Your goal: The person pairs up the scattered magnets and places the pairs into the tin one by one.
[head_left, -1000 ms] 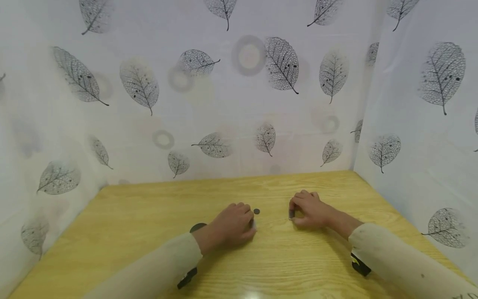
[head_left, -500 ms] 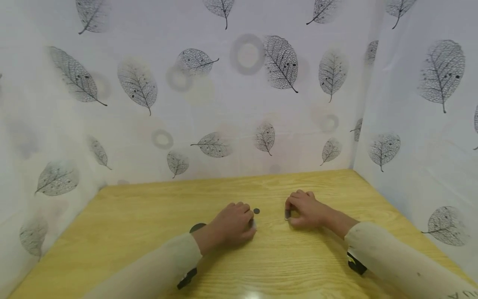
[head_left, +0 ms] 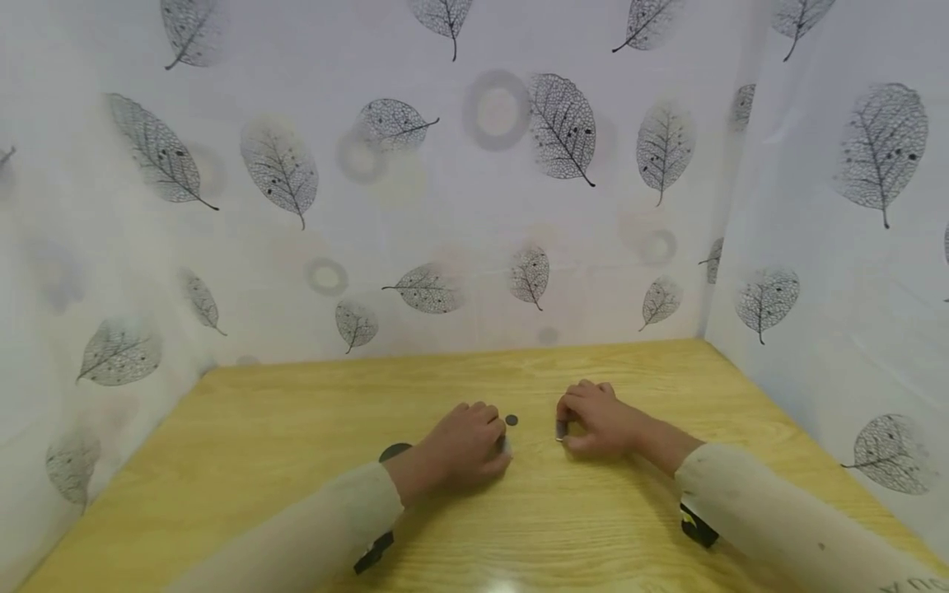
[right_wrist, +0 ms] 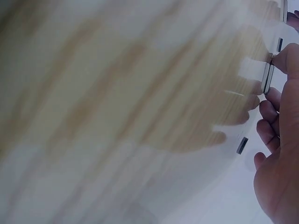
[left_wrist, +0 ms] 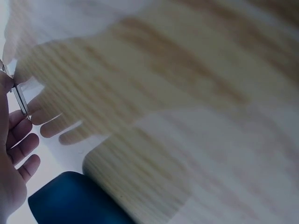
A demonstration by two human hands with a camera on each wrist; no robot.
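Observation:
In the head view my left hand (head_left: pixel 463 445) holds a small flat silvery-edged piece (head_left: pixel 505 445) on its thumb side. Up close, that flat silvery-edged piece (left_wrist: pixel 20 99) stands on edge between thumb and fingertips. Facing it from the right, my right hand (head_left: pixel 596 420) pinches a similar flat piece (head_left: pixel 561 430), grey with a bright lower edge. The right wrist view shows this flat piece (right_wrist: pixel 267 78) as a slim bar between thumb and index finger, close over the glossy table. A small dark disc (head_left: pixel 511 420) lies on the table between the hands, just beyond the left fingers.
A larger dark round thing (head_left: pixel 395 451) lies partly behind my left wrist. The left wrist view has a dark blue rounded object (left_wrist: pixel 74 200) near the hand. Leaf-printed white curtains (head_left: pixel 474 206) border the yellow wood-grain table (head_left: pixel 296 412) at the back and sides.
My right hand has slid left with the flat piece in its fingers, narrowing the gap to the left hand. The left hand and the small disc stay in place.

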